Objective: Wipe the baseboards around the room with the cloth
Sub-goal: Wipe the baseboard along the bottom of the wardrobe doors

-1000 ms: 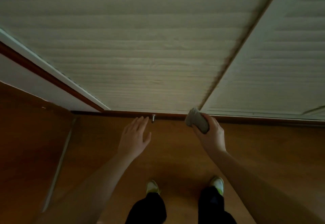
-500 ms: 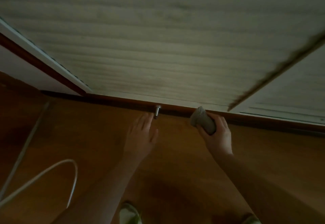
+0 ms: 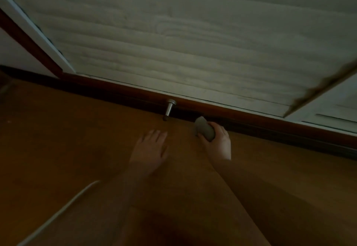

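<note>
I have the cloth (image 3: pixel 204 131) bunched up in my right hand (image 3: pixel 219 143), fingers curled round it, just short of the dark wooden baseboard (image 3: pixel 251 115) that runs along the foot of the white slatted doors (image 3: pixel 173 43). Whether the cloth's tip already touches the wood, I cannot tell in this dim light. My left hand (image 3: pixel 149 147) is spread flat, palm down, low over the floor (image 3: pixel 67 139), apparently bracing me, though contact is hard to confirm.

The main hazard, as I judge it, is the metal doorstop (image 3: pixel 170 108) sticking out from the baseboard just left of the cloth. If I sweep leftward, the cloth could snag on it, or my knuckles could knock it, and the strip behind it could be skipped. Bunched this tightly, the cloth offers little wiping face, so dust may simply be pushed along. A pale cable (image 3: pixel 58 213) lies on the near left floor; shuffling that way, I could catch a foot or knee on it.
</note>
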A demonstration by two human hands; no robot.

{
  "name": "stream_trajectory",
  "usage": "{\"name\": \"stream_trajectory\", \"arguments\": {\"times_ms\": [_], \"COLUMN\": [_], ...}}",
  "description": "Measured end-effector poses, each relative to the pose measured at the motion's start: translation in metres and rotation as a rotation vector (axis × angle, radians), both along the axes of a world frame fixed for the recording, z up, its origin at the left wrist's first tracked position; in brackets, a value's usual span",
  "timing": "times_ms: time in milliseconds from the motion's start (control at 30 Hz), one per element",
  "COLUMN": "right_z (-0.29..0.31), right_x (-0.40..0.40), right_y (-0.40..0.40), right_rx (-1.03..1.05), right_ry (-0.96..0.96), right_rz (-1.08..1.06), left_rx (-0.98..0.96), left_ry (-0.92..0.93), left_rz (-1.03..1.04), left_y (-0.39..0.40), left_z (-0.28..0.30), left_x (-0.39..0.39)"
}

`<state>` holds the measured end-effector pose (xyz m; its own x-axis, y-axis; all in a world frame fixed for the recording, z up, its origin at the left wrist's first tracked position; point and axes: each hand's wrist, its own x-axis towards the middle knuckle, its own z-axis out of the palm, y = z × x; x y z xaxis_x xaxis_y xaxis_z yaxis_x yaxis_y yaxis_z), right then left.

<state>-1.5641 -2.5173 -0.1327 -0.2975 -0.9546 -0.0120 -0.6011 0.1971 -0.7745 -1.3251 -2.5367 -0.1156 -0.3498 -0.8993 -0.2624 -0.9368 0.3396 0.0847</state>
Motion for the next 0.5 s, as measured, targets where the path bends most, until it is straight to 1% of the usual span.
{"name": "stream_trajectory", "arguments": {"times_ms": [67, 167, 233, 300, 400, 500], "right_z": [-0.015, -0.027, -0.031, -0.035, -0.042, -0.046], "right_x": [0.006, 0.014, 0.020, 0.026, 0.034, 0.037], "right_y": [-0.006, -0.012, -0.018, -0.025, -0.034, -0.041], "right_rx": [-0.010, -0.008, 0.008, 0.039, 0.093, 0.118], "right_ry": [-0.004, -0.005, 0.000, -0.016, -0.076, -0.133], "right_rz": [0.010, 0.035, 0.040, 0.019, -0.028, -0.070], "left_rx": [0.036, 0.192, 0.324, 0.403, 0.434, 0.397], "left_ry": [-0.040, -0.050, -0.060, -0.071, -0.077, -0.061], "left_rz": [-0.075, -0.140, -0.151, -0.126, -0.081, -0.087], "left_y": [0.005, 0.025, 0.038, 0.049, 0.055, 0.054], "left_z": [-0.019, -0.038, -0.044, -0.048, -0.051, -0.054], "left_x": [-0.009, -0.015, -0.019, -0.025, -0.038, -0.046]}}
